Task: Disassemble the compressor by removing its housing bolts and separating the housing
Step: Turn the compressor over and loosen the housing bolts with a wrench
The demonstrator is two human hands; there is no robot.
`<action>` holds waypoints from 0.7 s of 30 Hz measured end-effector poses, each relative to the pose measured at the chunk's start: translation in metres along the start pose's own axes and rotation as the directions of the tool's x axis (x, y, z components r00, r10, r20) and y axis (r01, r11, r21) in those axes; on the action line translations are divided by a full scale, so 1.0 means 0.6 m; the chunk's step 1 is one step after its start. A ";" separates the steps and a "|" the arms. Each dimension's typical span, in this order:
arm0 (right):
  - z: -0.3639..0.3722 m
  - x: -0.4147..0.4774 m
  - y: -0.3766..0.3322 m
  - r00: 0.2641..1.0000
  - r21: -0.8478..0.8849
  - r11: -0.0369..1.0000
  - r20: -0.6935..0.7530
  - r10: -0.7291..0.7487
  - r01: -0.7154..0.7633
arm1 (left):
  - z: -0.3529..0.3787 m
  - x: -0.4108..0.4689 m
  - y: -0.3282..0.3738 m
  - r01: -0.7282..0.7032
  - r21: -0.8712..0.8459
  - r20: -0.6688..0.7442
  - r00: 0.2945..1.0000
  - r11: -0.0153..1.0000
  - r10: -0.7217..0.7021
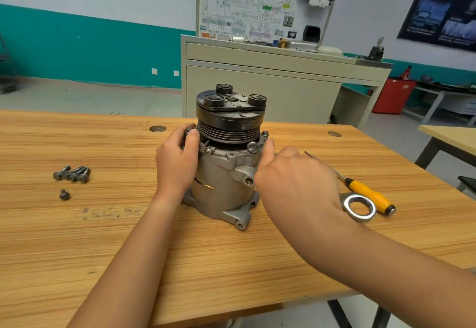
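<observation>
**Mia:** What are the hands doing?

**Sam:** The left hand (177, 160) is wrapped round the compressor (226, 173) near its top, at 9 o'clock, with the thumb up by a bolt head (189, 130). The right hand (291, 173) is at 3 o'clock. Its thumb touches the grey rim, just beside two rim bolts (252, 146). Its fingers are hidden, so I cannot tell if it grips or only rests.

**Mia:** And where is the compressor?

**Sam:** It stands upright in the middle of the tabletop (219, 263), with the black pulley (229, 126) on top.

**Mia:** What else is there?

**Sam:** At 9 o'clock, well apart from it, lie some loose bolts (72, 173) in a bunch, and one small bolt (64, 195) near them. At 3 o'clock lie a ring spanner (359, 208) and a screwdriver (368, 191) with a yellow handle, touching each other.

**Mia:** So which step is this?

**Sam:** I think it is the bolt step. Some bolts are out, but a few sit in the rim, so the housing is not yet split.

**Mia:** What comes next?

**Sam:** My guess is that the rim bolts must come out. If they are loose, fingers can twist them. If they are tight, the right hand needs the spanner, and the left hand must hold the body firm so it does not tip or spin.
</observation>
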State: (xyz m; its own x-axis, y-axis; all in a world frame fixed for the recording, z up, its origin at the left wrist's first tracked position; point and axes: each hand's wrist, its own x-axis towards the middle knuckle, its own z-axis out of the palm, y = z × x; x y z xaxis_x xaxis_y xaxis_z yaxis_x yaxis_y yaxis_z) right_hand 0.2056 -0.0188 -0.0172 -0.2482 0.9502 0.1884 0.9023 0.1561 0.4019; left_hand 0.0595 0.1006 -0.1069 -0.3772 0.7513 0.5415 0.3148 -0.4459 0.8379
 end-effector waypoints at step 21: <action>0.044 0.030 0.087 0.963 -0.215 0.954 -0.124 -0.241 0.211 | -0.003 0.002 -0.001 -0.005 0.006 0.022 1.000 1.000 0.005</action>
State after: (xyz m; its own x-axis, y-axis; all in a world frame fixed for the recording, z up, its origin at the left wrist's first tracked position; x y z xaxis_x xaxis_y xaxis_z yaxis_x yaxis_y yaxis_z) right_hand 0.2578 0.0135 -0.0165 -0.5002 0.8435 0.1958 0.7323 0.2913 0.6156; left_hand 0.0575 0.1007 -0.1066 -0.3566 0.7593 0.5444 0.3220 -0.4471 0.8345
